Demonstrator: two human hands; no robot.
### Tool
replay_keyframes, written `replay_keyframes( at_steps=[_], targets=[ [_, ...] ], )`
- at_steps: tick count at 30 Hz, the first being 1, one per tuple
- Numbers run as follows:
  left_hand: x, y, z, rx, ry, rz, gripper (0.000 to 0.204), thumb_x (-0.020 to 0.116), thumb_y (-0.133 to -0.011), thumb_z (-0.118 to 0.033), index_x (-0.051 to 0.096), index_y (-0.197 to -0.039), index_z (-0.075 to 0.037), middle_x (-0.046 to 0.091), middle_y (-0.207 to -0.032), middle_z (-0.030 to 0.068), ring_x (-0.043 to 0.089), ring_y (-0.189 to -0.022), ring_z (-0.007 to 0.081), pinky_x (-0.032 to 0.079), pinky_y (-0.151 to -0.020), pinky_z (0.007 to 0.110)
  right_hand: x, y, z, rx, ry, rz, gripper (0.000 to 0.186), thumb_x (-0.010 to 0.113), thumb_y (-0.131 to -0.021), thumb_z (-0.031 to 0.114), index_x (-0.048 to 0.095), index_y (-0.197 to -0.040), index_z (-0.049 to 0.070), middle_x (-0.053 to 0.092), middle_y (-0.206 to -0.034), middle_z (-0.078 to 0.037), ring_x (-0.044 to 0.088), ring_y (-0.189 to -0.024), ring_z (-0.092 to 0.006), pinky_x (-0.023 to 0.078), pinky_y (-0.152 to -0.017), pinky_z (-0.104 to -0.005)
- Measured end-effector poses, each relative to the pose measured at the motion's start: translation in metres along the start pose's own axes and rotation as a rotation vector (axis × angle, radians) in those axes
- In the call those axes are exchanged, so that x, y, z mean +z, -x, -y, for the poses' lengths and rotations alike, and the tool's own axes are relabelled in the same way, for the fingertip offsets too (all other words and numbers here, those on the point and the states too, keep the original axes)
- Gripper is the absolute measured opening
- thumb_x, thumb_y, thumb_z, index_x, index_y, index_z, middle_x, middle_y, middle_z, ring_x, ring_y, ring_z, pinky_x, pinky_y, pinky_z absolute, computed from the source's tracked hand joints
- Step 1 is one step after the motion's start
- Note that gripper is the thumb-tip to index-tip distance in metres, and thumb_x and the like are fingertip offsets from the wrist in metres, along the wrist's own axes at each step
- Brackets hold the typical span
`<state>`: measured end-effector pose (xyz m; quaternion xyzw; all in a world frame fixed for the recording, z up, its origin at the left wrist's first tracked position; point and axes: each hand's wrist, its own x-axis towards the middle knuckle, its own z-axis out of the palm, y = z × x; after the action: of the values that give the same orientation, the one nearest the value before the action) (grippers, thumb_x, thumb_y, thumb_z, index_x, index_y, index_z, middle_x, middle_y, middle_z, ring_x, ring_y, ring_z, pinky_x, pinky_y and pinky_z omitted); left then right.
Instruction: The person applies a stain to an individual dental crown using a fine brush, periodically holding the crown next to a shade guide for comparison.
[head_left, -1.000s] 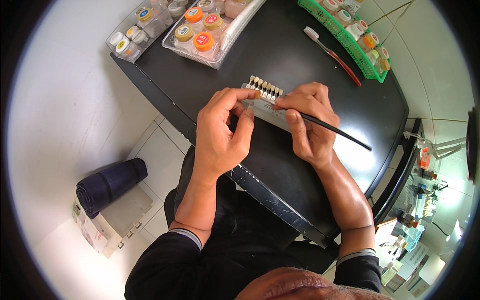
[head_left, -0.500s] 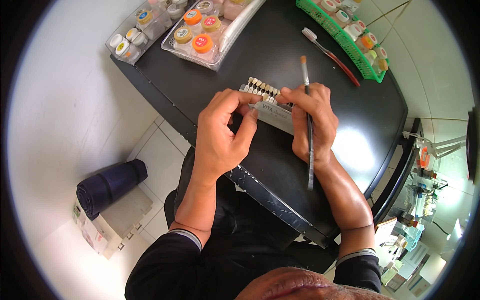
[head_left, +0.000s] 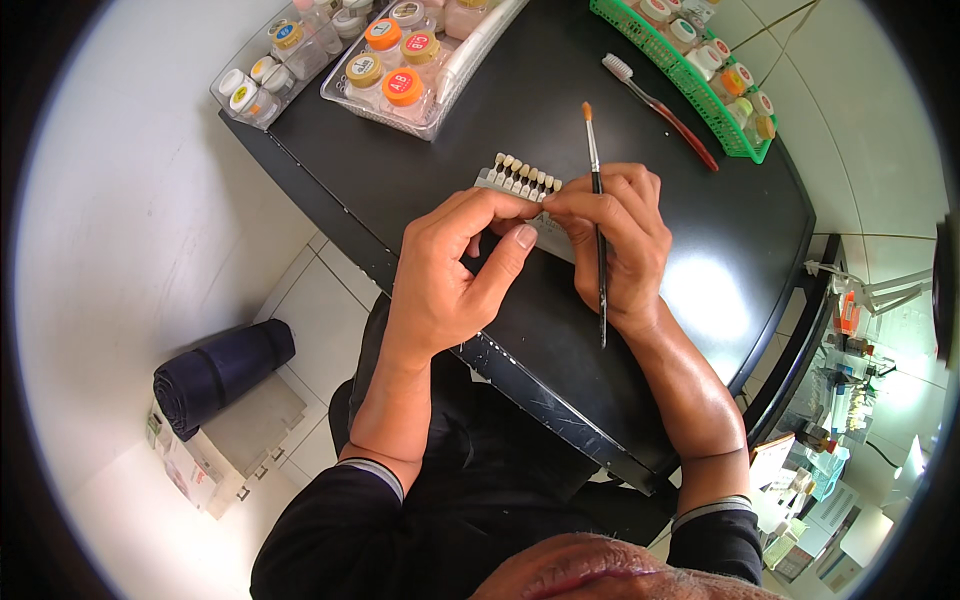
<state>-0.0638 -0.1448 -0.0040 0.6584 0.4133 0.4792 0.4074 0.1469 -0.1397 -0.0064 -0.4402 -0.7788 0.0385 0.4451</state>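
A tooth shade guide (head_left: 528, 186), a pale grey holder with a row of tooth-coloured tabs, is over the black table. My left hand (head_left: 448, 268) is curled round its front edge, index finger across the holder and thumb below. The fingertips of my right hand (head_left: 625, 230) meet my left index fingertip at the guide; whether a small tab is pinched there is hidden. My right hand also keeps a thin brush (head_left: 596, 165) between its fingers, orange bristles pointing up and away, the dark handle crossing the palm side. Both hands cover most of the holder's front.
A toothbrush (head_left: 660, 108) with a red handle lies beyond my right hand. A green basket (head_left: 715, 115) of jars stands far right. A clear tray (head_left: 430, 128) of lidded jars and a jar box (head_left: 262, 112) stand far left. A dark rolled mat (head_left: 225, 375) sits lower left.
My left index finger and thumb have moved right along the guide, toward my right fingertips. The brush has shifted left and sits more upright. The holder's front is now more covered.
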Motion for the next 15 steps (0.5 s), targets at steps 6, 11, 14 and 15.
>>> replay_keyframes(
  at_steps=[6,11,14,15],
  targets=[
    [-0.001,0.002,0.005,-0.047,0.04,0.038,0.018,0.082,-0.098,-0.001,0.082,-0.116,-0.004,0.073,-0.086,0.0025,0.062,-0.071,0.0078,0.042,-0.061,0.026,0.002,-0.003,0.004,-0.021,-0.021,-0.004,0.031,0.083,-0.083,-0.006,0.082,-0.109,0.012,0.077,-0.099,-0.002,0.067,-0.097,-0.0259,0.047,-0.092,-0.0406],
    [0.002,0.005,0.004,-0.195,0.146,-0.081,0.022,0.083,-0.098,0.003,0.083,-0.12,-0.003,0.073,-0.092,0.0021,0.061,-0.073,0.0046,0.042,-0.061,0.024,0.0,-0.003,0.003,0.007,-0.255,-0.162,0.017,0.078,-0.107,0.023,0.081,-0.11,0.007,0.076,-0.095,-0.004,0.066,-0.084,-0.0249,0.048,-0.088,-0.0411],
    [0.003,0.005,0.006,-0.169,0.159,-0.095,0.022,0.082,-0.099,0.003,0.083,-0.12,-0.002,0.072,-0.093,0.001,0.061,-0.073,0.0034,0.041,-0.061,0.022,-0.004,0.0,-0.001,-0.146,-0.199,-0.125,0.04,0.07,-0.112,0.044,0.08,-0.115,0.006,0.074,-0.091,-0.005,0.065,-0.079,-0.0243,0.048,-0.088,-0.0415],
    [0.003,0.005,0.006,-0.17,0.16,-0.095,0.022,0.082,-0.099,0.003,0.083,-0.12,-0.002,0.072,-0.093,0.001,0.061,-0.073,0.0034,0.041,-0.061,0.022,-0.006,-0.001,0.0,-0.128,-0.196,-0.079,0.035,0.071,-0.113,0.038,0.078,-0.113,0.004,0.073,-0.089,-0.006,0.066,-0.081,-0.024,0.048,-0.089,-0.0421]
  ],
)
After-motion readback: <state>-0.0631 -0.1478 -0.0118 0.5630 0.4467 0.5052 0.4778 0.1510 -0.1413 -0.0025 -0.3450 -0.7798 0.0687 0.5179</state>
